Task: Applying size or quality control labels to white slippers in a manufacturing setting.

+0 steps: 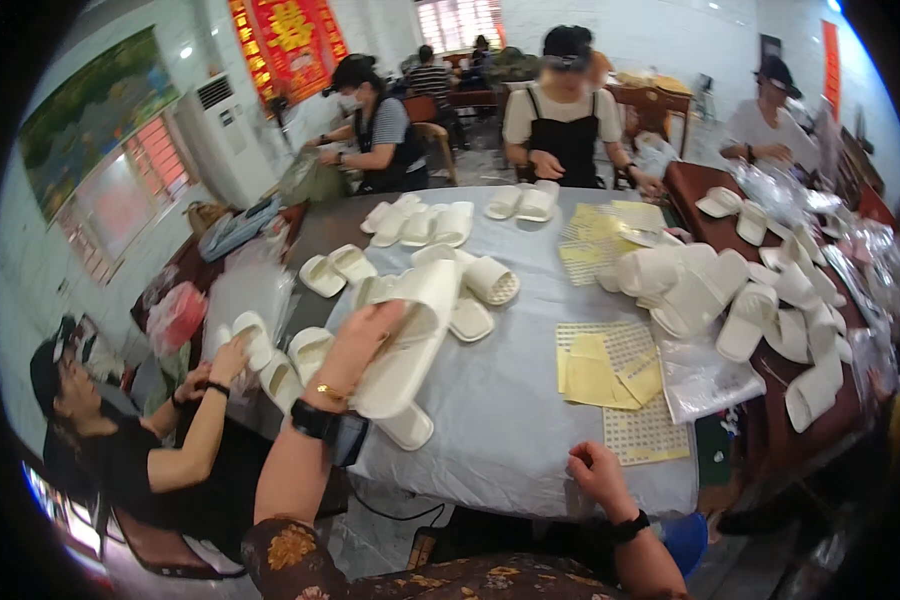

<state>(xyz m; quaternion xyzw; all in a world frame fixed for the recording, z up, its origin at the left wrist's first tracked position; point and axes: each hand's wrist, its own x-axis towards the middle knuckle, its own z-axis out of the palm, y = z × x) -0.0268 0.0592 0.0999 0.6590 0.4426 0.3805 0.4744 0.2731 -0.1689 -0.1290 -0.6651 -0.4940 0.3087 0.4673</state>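
Observation:
My left hand (366, 338) grips a cream slide slipper (415, 345), held tilted above the table, its fingers wrapped round the strap. Part of another slipper (408, 428) shows just below it; whether that one is also held I cannot tell. Over the table's near edge, my right hand (600, 472) is closed, thumb and fingers drawn together; anything between them is too small to make out. Closest to it lie sticker sheets, one yellow and white (648, 432), and a yellow backing pile (605, 368). More slippers (492, 280) sit beyond my left hand.
A grey cloth (515, 400) covers the table. At the right, loose slippers (748, 320) and clear plastic bags (708, 380) are heaped. A co-worker (100, 430) handles slippers close at my left; several others stand or sit across the table. More sticker sheets (590, 240) lie farther back.

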